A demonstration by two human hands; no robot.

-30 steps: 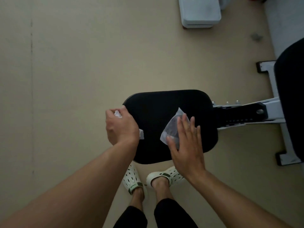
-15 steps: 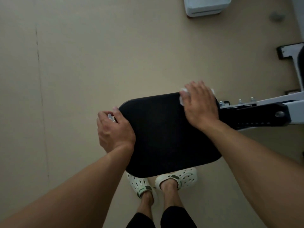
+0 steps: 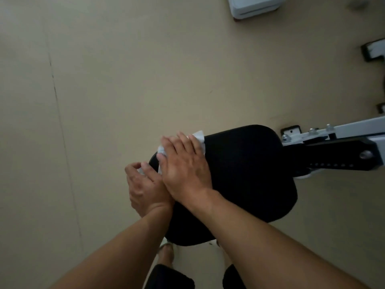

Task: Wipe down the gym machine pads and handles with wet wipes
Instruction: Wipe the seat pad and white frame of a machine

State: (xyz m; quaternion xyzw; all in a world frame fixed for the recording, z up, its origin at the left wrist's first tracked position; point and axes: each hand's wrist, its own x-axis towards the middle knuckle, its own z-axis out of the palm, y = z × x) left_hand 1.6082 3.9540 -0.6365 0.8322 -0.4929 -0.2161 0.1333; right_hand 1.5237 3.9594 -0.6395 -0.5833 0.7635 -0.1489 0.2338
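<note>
Nearest you, your two forearms rise from the bottom edge and converge toward the middle, with your dark trouser legs (image 3: pixel 166 277) and a bare foot (image 3: pixel 166 254) visible between and below them. Your left hand (image 3: pixel 145 187) sits at the near-left rim of the black seat pad (image 3: pixel 245 174), its fingers curled, with thumb and forefinger pinching a small crumpled white wipe (image 3: pixel 142 170); most of that wipe is hidden inside the grip. Your right hand (image 3: pixel 185 170) lies just beyond and to the right of the left, its wrist crossing over the base of the left hand so that the two touch. The right fingers are straight and spread, pressing a second wet wipe (image 3: pixel 200 138) flat on the pad's far-left edge; white corners of that wipe show past the fingertips and beside the forefinger. The pad stretches away to the right of both hands, its surface dark and matte. Beyond the pad's right end, well apart from your hands, a black adjustment bracket (image 3: pixel 341 157) with a row of holes joins a white frame tube (image 3: pixel 358 128) carrying several bolts. Farther right, white frame feet (image 3: pixel 374 51) with black end caps rest on the beige floor (image 3: pixel 104 80), which shows a faint seam to the left of your hands. Farthest off, at the top edge, a white boxy object (image 3: pixel 256 6) is partly cropped.
</note>
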